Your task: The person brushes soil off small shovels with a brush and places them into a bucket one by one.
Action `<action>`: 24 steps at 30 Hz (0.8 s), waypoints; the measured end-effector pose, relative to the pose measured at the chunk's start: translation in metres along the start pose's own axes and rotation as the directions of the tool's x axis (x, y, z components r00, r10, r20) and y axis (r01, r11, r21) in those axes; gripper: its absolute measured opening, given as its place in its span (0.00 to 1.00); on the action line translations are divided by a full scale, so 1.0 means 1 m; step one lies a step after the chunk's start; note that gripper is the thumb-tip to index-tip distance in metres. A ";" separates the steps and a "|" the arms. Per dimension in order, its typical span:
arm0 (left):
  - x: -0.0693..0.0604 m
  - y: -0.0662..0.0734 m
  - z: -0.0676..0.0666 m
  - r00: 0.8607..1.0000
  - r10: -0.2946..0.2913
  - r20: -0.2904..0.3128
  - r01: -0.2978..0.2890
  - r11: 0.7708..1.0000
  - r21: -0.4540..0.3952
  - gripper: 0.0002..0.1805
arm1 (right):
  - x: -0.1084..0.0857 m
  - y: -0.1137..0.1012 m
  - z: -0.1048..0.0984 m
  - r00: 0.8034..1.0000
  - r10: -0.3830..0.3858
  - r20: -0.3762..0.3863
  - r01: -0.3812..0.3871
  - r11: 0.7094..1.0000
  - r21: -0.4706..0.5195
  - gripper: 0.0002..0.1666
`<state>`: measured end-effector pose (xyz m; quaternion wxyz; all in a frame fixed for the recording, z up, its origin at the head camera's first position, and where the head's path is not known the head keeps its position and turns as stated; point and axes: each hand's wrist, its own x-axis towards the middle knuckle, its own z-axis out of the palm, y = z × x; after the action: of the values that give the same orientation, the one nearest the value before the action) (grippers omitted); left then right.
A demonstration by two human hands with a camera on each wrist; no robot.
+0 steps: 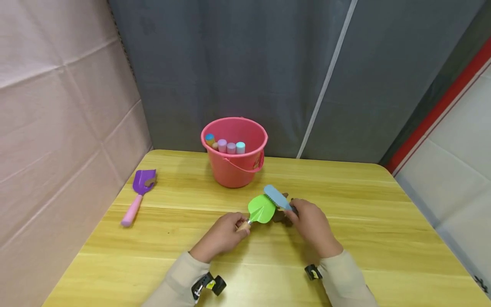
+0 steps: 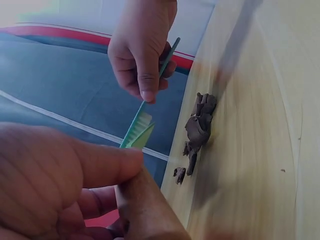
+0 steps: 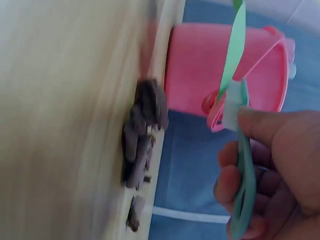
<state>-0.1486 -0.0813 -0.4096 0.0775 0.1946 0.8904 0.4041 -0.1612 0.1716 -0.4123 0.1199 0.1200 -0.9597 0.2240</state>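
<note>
My left hand [image 1: 218,236] grips the wooden handle of a small trowel with a bright green, leaf-shaped blade [image 1: 261,209]. In my right hand [image 1: 312,224] is a light blue brush [image 1: 275,196], held by its handle. The brush's bristles touch or lie very close to the blade, and both tools are raised off the table. Below them, a clump of brown, clay-like pieces [image 2: 199,127] lies on the tabletop, partly hidden in the head view. The right wrist view shows the same brown pieces [image 3: 142,130] strung along the table, with a smaller bit apart.
A pink bucket [image 1: 235,170] stands at the back of the wooden table [image 1: 345,273], with several capped or round-ended items inside. On the left lies a purple shovel [image 1: 141,175] with a pink handle and a brown piece in its scoop. Grey curtain [image 1: 238,59] hangs behind.
</note>
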 end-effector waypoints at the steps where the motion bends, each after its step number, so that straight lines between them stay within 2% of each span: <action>1: 0.000 0.000 0.000 1.000 -0.003 0.004 0.003 1.000 -0.006 0.13 | 0.000 0.001 -0.001 1.000 0.013 -0.009 -0.014 1.000 -0.007 0.07; 4: 0.002 -0.001 0.000 1.000 -0.012 0.017 0.012 1.000 -0.021 0.13 | -0.001 -0.002 -0.005 1.000 0.005 -0.029 -0.006 1.000 -0.009 0.07; 9: 0.005 0.001 0.000 1.000 -0.016 0.027 0.017 0.999 -0.029 0.13 | -0.007 -0.021 -0.007 0.989 -0.146 0.016 0.146 0.989 -0.027 0.08; 11: 0.006 0.002 0.000 1.000 -0.011 0.023 0.011 0.999 -0.031 0.13 | -0.007 -0.025 -0.006 0.984 -0.173 0.031 0.175 0.984 -0.041 0.08; 14: 0.008 0.002 0.001 1.000 -0.010 0.013 0.011 0.999 -0.031 0.14 | -0.003 -0.021 -0.003 0.991 -0.131 0.021 0.132 0.990 -0.045 0.08; 20: 0.011 -0.001 0.003 0.999 -0.033 -0.019 0.033 0.999 -0.024 0.13 | 0.006 0.002 -0.004 0.999 0.031 -0.023 -0.032 0.998 -0.046 0.08; 24: 0.014 -0.004 0.004 0.999 -0.032 -0.026 0.031 0.999 -0.021 0.14 | 0.007 0.003 -0.008 0.997 0.055 -0.053 -0.058 0.996 -0.069 0.07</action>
<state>-0.1616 -0.0749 -0.4144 0.0739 0.1744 0.8902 0.4144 -0.1678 0.1769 -0.4048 0.1424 0.0827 -0.9666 0.1963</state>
